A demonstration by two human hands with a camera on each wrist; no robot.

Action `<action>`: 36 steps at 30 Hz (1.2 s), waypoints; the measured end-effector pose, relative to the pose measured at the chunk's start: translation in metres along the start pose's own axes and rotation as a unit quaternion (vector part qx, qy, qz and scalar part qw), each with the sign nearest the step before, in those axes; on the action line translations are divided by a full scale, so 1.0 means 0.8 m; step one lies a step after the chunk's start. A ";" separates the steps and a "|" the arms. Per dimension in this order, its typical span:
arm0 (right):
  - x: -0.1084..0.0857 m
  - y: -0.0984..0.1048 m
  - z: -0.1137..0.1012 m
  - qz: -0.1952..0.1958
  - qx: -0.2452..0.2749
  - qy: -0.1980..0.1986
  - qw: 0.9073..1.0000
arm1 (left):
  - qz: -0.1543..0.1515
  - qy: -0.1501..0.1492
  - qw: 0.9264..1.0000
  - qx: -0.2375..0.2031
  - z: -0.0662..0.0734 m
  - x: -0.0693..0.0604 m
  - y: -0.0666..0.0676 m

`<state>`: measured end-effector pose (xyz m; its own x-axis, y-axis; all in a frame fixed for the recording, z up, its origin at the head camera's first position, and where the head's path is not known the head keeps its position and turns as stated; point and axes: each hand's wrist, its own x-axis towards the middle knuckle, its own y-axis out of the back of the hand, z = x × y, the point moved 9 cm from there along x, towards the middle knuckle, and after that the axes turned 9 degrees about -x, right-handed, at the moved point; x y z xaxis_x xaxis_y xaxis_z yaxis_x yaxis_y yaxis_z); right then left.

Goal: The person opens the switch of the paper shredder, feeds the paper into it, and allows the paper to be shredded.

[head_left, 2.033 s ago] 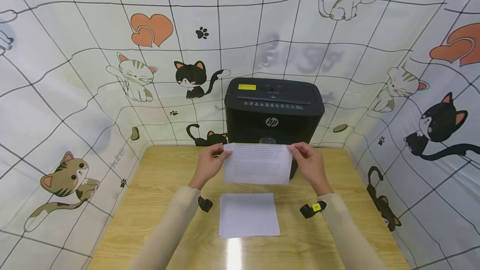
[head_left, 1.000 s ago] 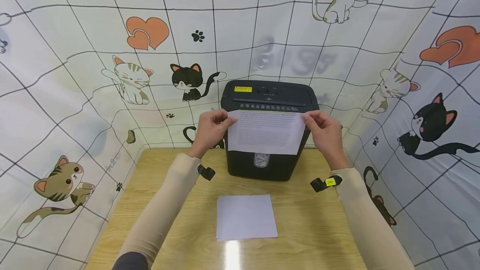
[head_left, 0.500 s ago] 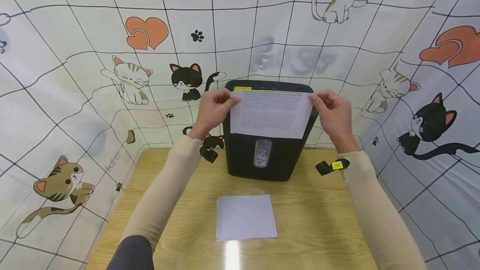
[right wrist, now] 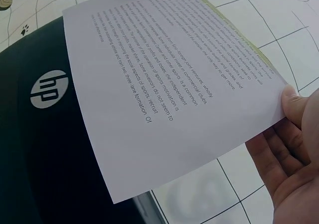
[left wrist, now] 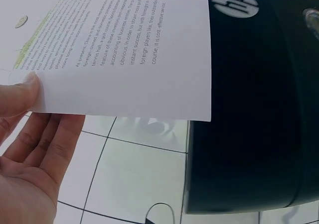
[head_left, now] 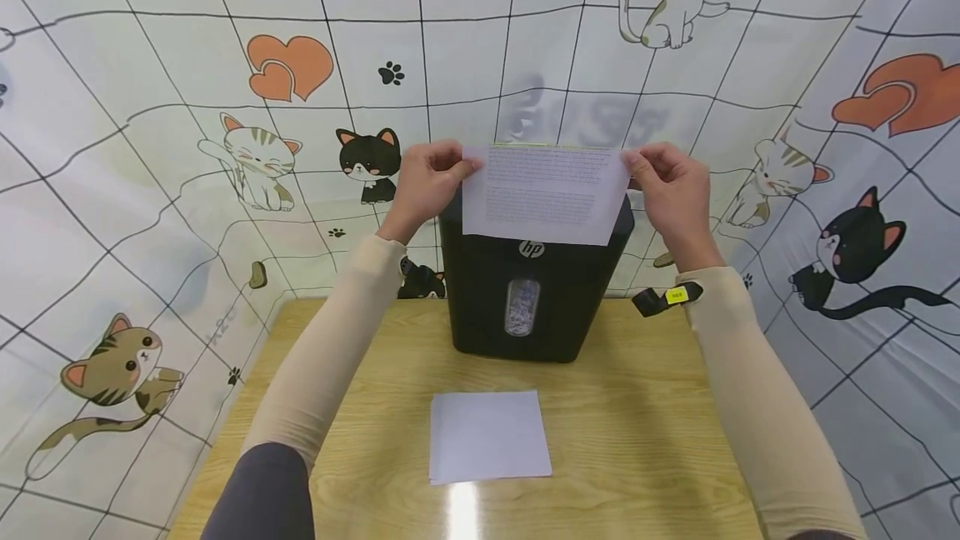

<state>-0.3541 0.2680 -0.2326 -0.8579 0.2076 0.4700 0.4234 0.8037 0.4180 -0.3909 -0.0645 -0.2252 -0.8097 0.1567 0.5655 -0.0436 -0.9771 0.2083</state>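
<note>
A printed sheet of paper (head_left: 547, 194) with a yellow-green line near its upper edge is stretched between both hands. My left hand (head_left: 426, 186) pinches its upper left corner, thumb in front. At the upper right corner my right hand (head_left: 671, 194) pinches it the same way. Behind the sheet stands a black HP paper shredder (head_left: 555, 307), its top hidden by the paper. In the left wrist view the sheet's lower edge hangs beside the shredder's front (left wrist: 249, 109). The right wrist view shows the sheet (right wrist: 164, 84) close above the HP logo (right wrist: 50, 88).
Blank-looking white sheets (head_left: 490, 437) lie stacked on the wooden table (head_left: 615, 432), in front of the shredder. A see-through window (head_left: 522, 307) on the shredder shows shredded paper. Cat-patterned curtain (head_left: 375, 48) surrounds the table at the back and sides.
Both hands have raised the sheet from low before the shredder up to its top, spreading slightly apart. The sheet now covers the shredder's top. The stack on the table has stayed put.
</note>
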 end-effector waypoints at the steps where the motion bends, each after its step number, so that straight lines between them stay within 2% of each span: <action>1: 0.003 0.000 -0.001 -0.001 0.005 0.000 1.000 | 0.000 -0.002 1.000 0.001 0.002 0.004 0.000; 4: 0.013 0.001 -0.005 -0.002 0.017 -0.004 1.000 | 0.001 -0.009 1.000 0.009 0.006 0.015 0.001; 9: 0.030 0.001 -0.008 -0.001 0.036 -0.008 0.999 | 0.002 0.000 1.000 0.025 0.005 0.033 0.002; 19: 0.056 -0.009 0.003 -0.013 0.046 -0.028 0.998 | -0.012 0.020 1.000 0.014 -0.011 0.063 -0.001; 27: 0.068 -0.020 0.010 -0.020 0.061 -0.028 0.998 | -0.017 0.038 0.999 0.006 -0.028 0.071 -0.003; 36: 0.068 -0.028 0.020 -0.024 0.055 -0.037 0.998 | -0.013 0.051 0.998 0.022 -0.044 0.071 -0.005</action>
<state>-0.4148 0.2700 -0.2293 -0.8972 0.2051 0.3910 0.3508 0.8689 0.3491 -0.4576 -0.0568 -0.2221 -0.8643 0.1641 0.4754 -0.0412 -0.9652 0.2584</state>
